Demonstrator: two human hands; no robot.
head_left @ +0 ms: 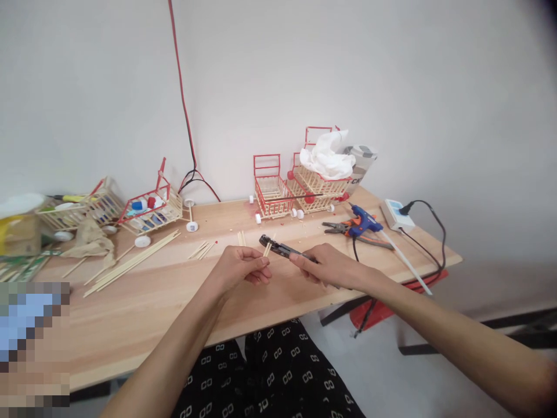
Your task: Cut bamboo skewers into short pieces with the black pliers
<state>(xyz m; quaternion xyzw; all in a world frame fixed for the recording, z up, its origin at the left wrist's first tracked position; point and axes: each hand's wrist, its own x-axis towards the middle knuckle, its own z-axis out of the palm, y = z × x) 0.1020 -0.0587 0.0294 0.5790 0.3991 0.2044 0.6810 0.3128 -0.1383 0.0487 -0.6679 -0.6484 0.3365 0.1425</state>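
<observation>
My left hand [246, 266] pinches a few short thin wooden sticks [267, 248] between thumb and fingers above the table's front half. Closed around the handles of a dark pliers-like tool [282, 249] is my right hand [319, 264]. The tool's head points left and meets the upper part of the sticks; whether its jaws grip them I cannot tell. Just behind my left hand lie several short cut sticks [242, 238], with another small group [202, 250] farther left.
Small stick-built shopping carts with red trim [273, 194] stand along the wall, one bearing white plastic [329, 155]. Long sticks [134, 261] lie left. On the right are a blue glue gun [365, 220], orange-handled pliers [335, 227] and a power strip [397, 215] with cables.
</observation>
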